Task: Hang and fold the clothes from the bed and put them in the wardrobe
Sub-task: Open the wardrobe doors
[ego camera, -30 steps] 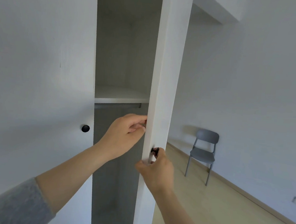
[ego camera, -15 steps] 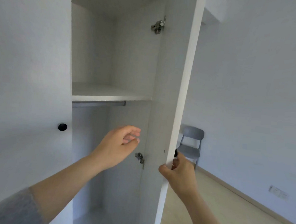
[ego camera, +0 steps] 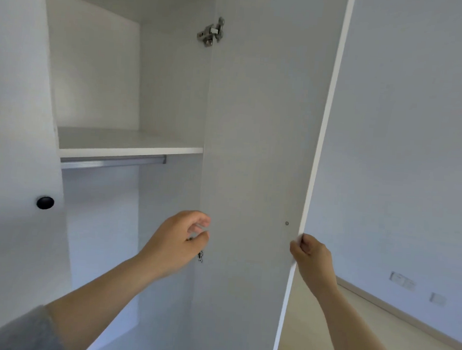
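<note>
Head view, hands at an open wardrobe. A grey sleeve (ego camera: 22,332) is showing at the bottom corner, on the hinge side of the open door (ego camera: 254,135), which is serving as the reference throughout. The right hand (ego camera: 312,253) is gripping the door's free edge just below a small screw (ego camera: 287,223) in the inner face, with fingers and thumb curling tightly round that edge and pinching it. The left hand (ego camera: 177,242) is hovering in front of the door's hinge edge, at about the same height as the right. Its fingers and thumb are loosely curled with a narrow gap between them, and it is holding nothing; whether it is touching the door cannot be told. It is partly covering the lower hinge (ego camera: 200,255), which is peeking out beneath it. The wardrobe (ego camera: 172,102) is standing open just beyond the door's hinge edge, directly past the left hand and well to the hinge side of the gripping right hand. Inside, a white shelf (ego camera: 122,142) is running away from the door at about mid-height, with a metal hanging rail (ego camera: 110,162) sitting just under it. The upper hinge (ego camera: 212,32) is joining the door to the wardrobe's side wall near the top. Across the opening from the open door, the closed door (ego camera: 8,132) is carrying a black knob (ego camera: 45,203). Beyond the open door's free edge, a pale wooden floor (ego camera: 377,335) is meeting a white wall (ego camera: 418,133) bearing two outlet plates (ego camera: 403,280).
</note>
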A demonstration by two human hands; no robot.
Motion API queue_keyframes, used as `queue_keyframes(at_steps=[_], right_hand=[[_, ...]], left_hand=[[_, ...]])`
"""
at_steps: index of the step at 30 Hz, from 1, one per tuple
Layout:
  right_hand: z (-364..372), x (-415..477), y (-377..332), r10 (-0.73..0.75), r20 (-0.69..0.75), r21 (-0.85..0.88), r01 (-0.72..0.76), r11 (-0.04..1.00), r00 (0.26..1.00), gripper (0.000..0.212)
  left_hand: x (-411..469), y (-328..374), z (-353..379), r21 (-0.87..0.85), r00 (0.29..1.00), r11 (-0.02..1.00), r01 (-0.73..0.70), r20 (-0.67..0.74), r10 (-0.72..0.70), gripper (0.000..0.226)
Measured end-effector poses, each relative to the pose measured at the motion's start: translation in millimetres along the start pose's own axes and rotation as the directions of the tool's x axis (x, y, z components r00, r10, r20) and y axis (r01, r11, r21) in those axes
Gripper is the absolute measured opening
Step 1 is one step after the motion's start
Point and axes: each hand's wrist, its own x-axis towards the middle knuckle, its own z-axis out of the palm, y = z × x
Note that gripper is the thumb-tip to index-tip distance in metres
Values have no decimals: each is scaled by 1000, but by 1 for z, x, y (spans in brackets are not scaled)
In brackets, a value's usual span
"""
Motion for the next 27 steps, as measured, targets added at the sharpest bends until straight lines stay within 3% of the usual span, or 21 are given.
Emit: queue_keyframes(at_steps=[7,11,13,15,18,27], right_hand=[[-11,28,19,23,-21,-32,-24,999,1000,31],[-9,37,25,83,-107,-138,-97,986,991,29],[-5,31,23,51,-207,-155,-84,984,977,10],[3,19,18,-40,-268,-160,-4,987,963,14],[19,9,3,-136,-167,-106,119,987,977,15],[92,-3,-66,-216,120,87,206,975,969,8]], left_hand=[[7,-6,21,28,999,999,44,18,-44,22],[8,-12,27,42,998,997,59,22,-60,21],[8,-16,29,41,997,997,67,19,-68,21],[9,-20,29,41,997,996,77,16,-77,21],[9,-24,29,42,996,995,85,13,-86,21],[1,-49,-25,95,994,993,70,-95,-61,22]])
